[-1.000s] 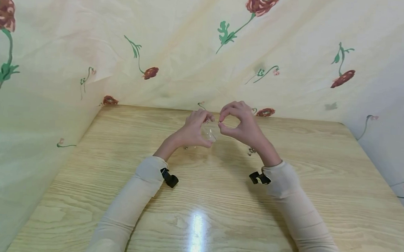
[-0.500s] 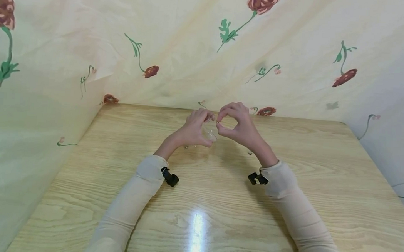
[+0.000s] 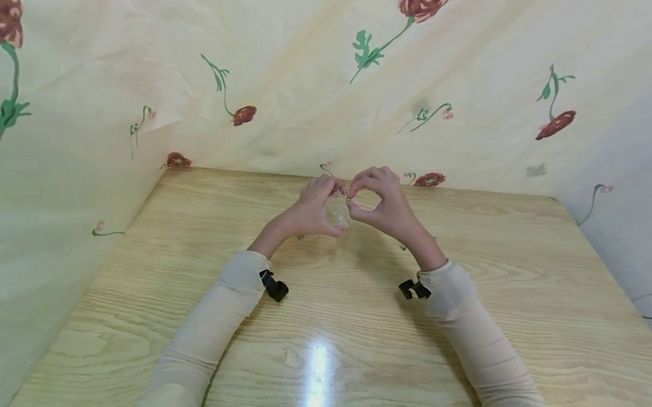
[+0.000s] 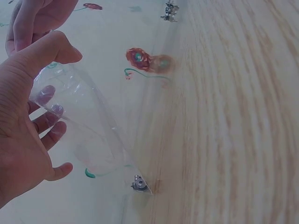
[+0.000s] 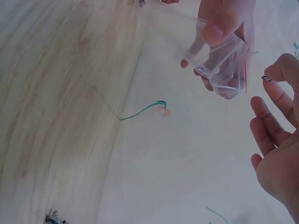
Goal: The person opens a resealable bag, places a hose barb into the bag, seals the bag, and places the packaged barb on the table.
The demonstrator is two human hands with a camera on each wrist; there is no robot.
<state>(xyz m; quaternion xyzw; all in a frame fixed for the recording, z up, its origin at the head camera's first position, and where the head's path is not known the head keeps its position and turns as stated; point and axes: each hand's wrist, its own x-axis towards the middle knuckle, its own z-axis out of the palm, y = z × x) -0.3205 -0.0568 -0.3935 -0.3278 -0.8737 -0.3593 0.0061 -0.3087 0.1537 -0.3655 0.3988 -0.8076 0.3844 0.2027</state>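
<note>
My left hand (image 3: 311, 209) holds a clear plastic zip bag (image 4: 93, 116) above the far part of the table, with thumb and fingers spread around its mouth. The bag's mouth faces right, and its zip strip (image 5: 242, 70) shows in the right wrist view. My right hand (image 3: 386, 204) pinches a tiny shiny metal piece (image 5: 266, 78) between thumb and index fingertip, the other fingers apart. That piece is right at the bag's mouth in the head view; its exact kind is too small to tell. In the left wrist view, the bag's lower corner overlaps a small metal fitting (image 4: 138, 183).
More small metal fittings (image 4: 169, 11) lie on the wooden table (image 3: 320, 303) beneath my right wrist. One fitting (image 3: 301, 237) is below my left wrist. A flower-patterned cloth (image 3: 289, 70) hangs behind the table and along its sides. Black wrist mounts (image 3: 273, 286) sit on both sleeves.
My right hand has moved slightly left with the tiny metal piece, closer to the bag's mouth. My left hand and the bag have stayed nearly still.
</note>
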